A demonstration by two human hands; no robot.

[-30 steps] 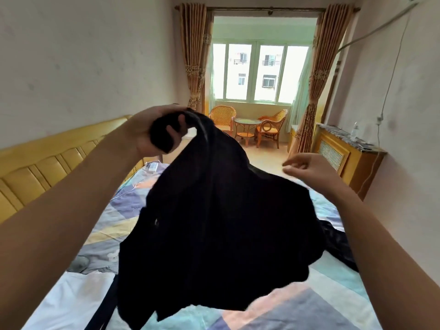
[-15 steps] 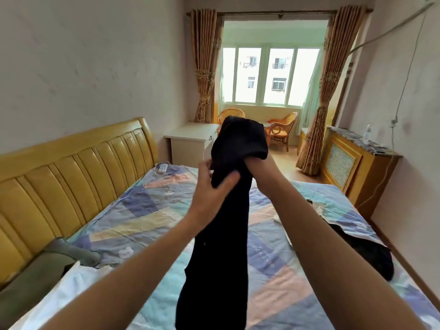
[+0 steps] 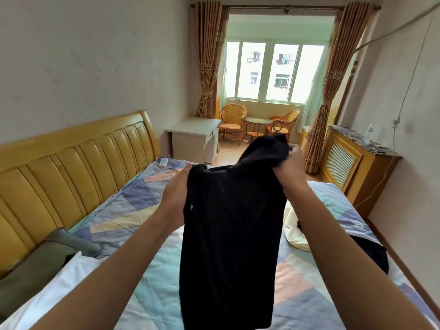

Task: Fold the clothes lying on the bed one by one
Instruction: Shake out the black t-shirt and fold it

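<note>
In the middle of the frame a black garment (image 3: 231,232) hangs in the air above the bed (image 3: 133,210), held up by both hands, so I judge that the person is in the step of opening and straightening one piece before the fold is made. The left hand (image 3: 175,196) holds the upper left edge; its thumb lies along the cloth, but the other fingers are behind the fabric and I cannot tell how they lie. The right hand (image 3: 289,166), a little higher and to the right of centre, has its fingers curled tightly around a bunched upper corner. The next move probably calls for finding the matching corners, pulling the cloth flat, and laying it down on a free part of the patchwork bedsheet (image 3: 147,277). At the right of the frame a cream-coloured cloth (image 3: 294,228) and another dark garment (image 3: 367,252) lie on the bed, not folded. No container is visible.
</note>
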